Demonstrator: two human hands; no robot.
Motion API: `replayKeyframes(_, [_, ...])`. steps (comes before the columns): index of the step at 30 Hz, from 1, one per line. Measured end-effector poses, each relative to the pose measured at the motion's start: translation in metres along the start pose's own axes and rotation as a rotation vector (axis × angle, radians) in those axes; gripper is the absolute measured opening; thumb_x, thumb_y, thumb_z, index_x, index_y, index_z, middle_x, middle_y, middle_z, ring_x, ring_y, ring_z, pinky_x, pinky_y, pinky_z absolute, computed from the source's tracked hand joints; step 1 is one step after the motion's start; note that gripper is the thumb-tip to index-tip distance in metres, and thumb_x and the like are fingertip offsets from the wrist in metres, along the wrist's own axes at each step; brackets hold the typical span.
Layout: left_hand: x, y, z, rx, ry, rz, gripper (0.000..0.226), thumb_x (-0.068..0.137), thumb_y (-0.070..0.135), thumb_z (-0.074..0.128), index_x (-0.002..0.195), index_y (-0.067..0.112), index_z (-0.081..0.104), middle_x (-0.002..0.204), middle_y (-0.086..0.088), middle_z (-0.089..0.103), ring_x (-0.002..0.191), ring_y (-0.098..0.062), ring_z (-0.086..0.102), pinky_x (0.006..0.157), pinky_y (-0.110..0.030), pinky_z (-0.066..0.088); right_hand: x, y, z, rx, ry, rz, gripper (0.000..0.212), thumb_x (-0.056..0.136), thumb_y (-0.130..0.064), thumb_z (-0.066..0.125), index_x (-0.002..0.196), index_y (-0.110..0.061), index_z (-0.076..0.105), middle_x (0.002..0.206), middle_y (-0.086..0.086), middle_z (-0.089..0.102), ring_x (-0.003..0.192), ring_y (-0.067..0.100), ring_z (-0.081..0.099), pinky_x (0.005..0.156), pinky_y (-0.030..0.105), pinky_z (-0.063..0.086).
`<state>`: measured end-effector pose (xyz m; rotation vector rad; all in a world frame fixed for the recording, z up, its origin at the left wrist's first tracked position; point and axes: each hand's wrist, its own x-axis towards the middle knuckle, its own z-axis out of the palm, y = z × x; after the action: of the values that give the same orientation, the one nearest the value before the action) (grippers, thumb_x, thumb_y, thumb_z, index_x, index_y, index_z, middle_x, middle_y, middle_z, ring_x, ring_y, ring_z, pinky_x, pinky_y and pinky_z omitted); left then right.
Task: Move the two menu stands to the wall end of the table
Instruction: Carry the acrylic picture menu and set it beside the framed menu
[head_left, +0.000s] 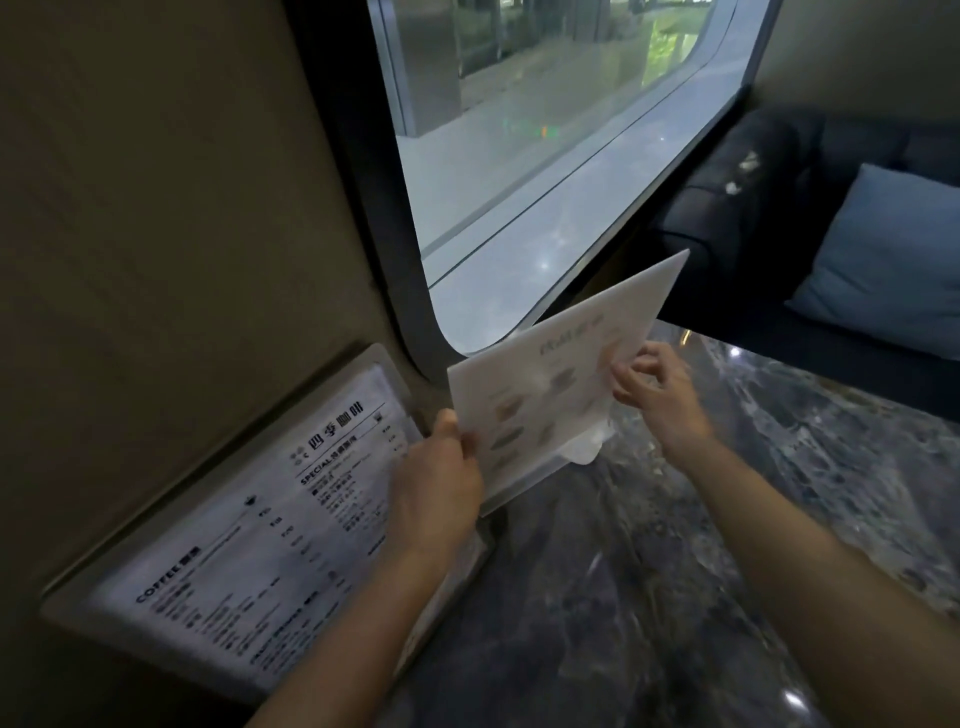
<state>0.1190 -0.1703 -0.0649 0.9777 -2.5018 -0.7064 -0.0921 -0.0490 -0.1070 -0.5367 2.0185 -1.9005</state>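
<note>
A large clear menu stand with black print (249, 525) leans against the beige wall at the left end of the dark marble table (675, 571). A second, smaller white menu stand (550, 374) is tilted, its base touching the table near the window corner. My left hand (436, 488) grips its lower left edge, thumb on the front. My right hand (654, 384) pinches its right edge with the fingertips. My left forearm covers part of the large stand's right side.
A big window with a rounded dark frame (395, 260) rises behind the stands. A dark sofa (753, 208) with a light blue cushion (883, 260) sits across the table on the right. The beige wall (156, 208) fills the left.
</note>
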Motion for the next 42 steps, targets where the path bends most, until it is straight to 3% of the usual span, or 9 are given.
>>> replayKeyframes(4, [0.0, 0.019, -0.04, -0.109, 0.227, 0.191, 0.006, 0.088, 0.02, 0.055, 0.089, 0.015, 0.052, 0.07, -0.011, 0.066, 0.062, -0.032, 0.061, 0.052, -0.039, 0.048, 0.009, -0.003, 0.009, 0.009, -0.048, 0.005, 0.018, 0.083, -0.019, 0.062, 0.097, -0.016, 0.05, 0.086, 0.003, 0.053, 0.088, 0.028, 0.059, 0.086, 0.047, 0.052])
replayKeyframes(7, [-0.003, 0.032, -0.06, -0.192, 0.308, 0.252, 0.01, 0.087, 0.02, 0.059, 0.094, 0.021, 0.052, 0.07, 0.001, 0.062, 0.062, -0.022, 0.061, 0.054, -0.041, 0.053, 0.017, -0.008, 0.02, 0.007, -0.085, -0.008, 0.013, 0.083, -0.021, 0.062, 0.09, -0.024, 0.051, 0.088, 0.003, 0.054, 0.089, 0.029, 0.06, 0.085, 0.045, 0.052])
replayKeyframes(12, [-0.001, 0.033, -0.066, -0.216, 0.33, 0.305, 0.001, 0.09, 0.015, 0.054, 0.089, 0.014, 0.055, 0.074, -0.011, 0.065, 0.066, -0.029, 0.061, 0.055, -0.05, 0.055, 0.03, -0.007, 0.035, 0.041, -0.136, 0.006, 0.011, 0.085, -0.022, 0.059, 0.088, -0.027, 0.05, 0.087, 0.002, 0.054, 0.081, 0.019, 0.058, 0.084, 0.042, 0.05])
replayKeyframes(16, [0.004, 0.031, -0.064, -0.266, 0.348, 0.295, 0.015, 0.09, 0.013, 0.053, 0.079, 0.003, 0.057, 0.071, -0.014, 0.064, 0.066, -0.033, 0.061, 0.058, -0.052, 0.056, 0.039, -0.007, 0.042, 0.038, -0.167, 0.008, 0.015, 0.085, -0.025, 0.059, 0.095, -0.02, 0.051, 0.087, -0.001, 0.057, 0.075, 0.012, 0.06, 0.068, 0.024, 0.054])
replayKeyframes(21, [0.01, 0.031, -0.067, -0.221, 0.375, 0.295, 0.014, 0.088, 0.017, 0.056, 0.079, 0.007, 0.06, 0.067, -0.005, 0.064, 0.059, -0.018, 0.053, 0.052, -0.043, 0.049, 0.044, -0.008, 0.052, -0.001, -0.189, 0.072, 0.025, 0.084, -0.037, 0.057, 0.103, -0.024, 0.048, 0.09, -0.008, 0.061, 0.068, 0.005, 0.063, 0.041, 0.009, 0.043])
replayKeyframes(26, [0.022, 0.023, -0.072, -0.187, 0.379, 0.245, 0.013, 0.088, 0.018, 0.058, 0.082, 0.007, 0.062, 0.078, -0.003, 0.07, 0.067, -0.023, 0.062, 0.058, -0.046, 0.054, 0.048, -0.008, 0.062, -0.019, -0.186, 0.128, 0.032, 0.082, -0.046, 0.057, 0.106, -0.029, 0.047, 0.093, -0.01, 0.062, 0.08, 0.008, 0.062, 0.055, 0.022, 0.039])
replayKeyframes(31, [0.024, 0.021, -0.073, -0.161, 0.395, 0.241, 0.011, 0.087, 0.019, 0.06, 0.087, 0.009, 0.064, 0.085, -0.002, 0.072, 0.073, -0.021, 0.066, 0.063, -0.047, 0.056, 0.047, -0.011, 0.065, -0.061, -0.208, 0.141, 0.04, 0.083, -0.048, 0.055, 0.116, -0.028, 0.043, 0.097, -0.011, 0.06, 0.081, 0.001, 0.059, 0.046, 0.01, 0.041])
replayKeyframes(38, [0.025, 0.018, -0.077, -0.109, 0.39, 0.277, 0.011, 0.087, 0.016, 0.06, 0.096, 0.012, 0.064, 0.083, -0.005, 0.07, 0.072, -0.021, 0.064, 0.063, -0.046, 0.056, 0.047, -0.01, 0.062, -0.109, -0.221, 0.133, 0.043, 0.086, -0.048, 0.05, 0.124, -0.031, 0.042, 0.094, -0.015, 0.057, 0.081, -0.004, 0.055, 0.057, 0.013, 0.039])
replayKeyframes(42, [0.025, 0.018, -0.077, -0.077, 0.356, 0.254, 0.013, 0.087, 0.018, 0.059, 0.099, 0.014, 0.061, 0.084, -0.004, 0.069, 0.073, -0.021, 0.064, 0.061, -0.046, 0.056, 0.045, -0.009, 0.06, -0.134, -0.264, 0.1, 0.049, 0.086, -0.047, 0.049, 0.13, -0.028, 0.039, 0.106, -0.003, 0.06, 0.089, -0.002, 0.055, 0.062, 0.012, 0.04])
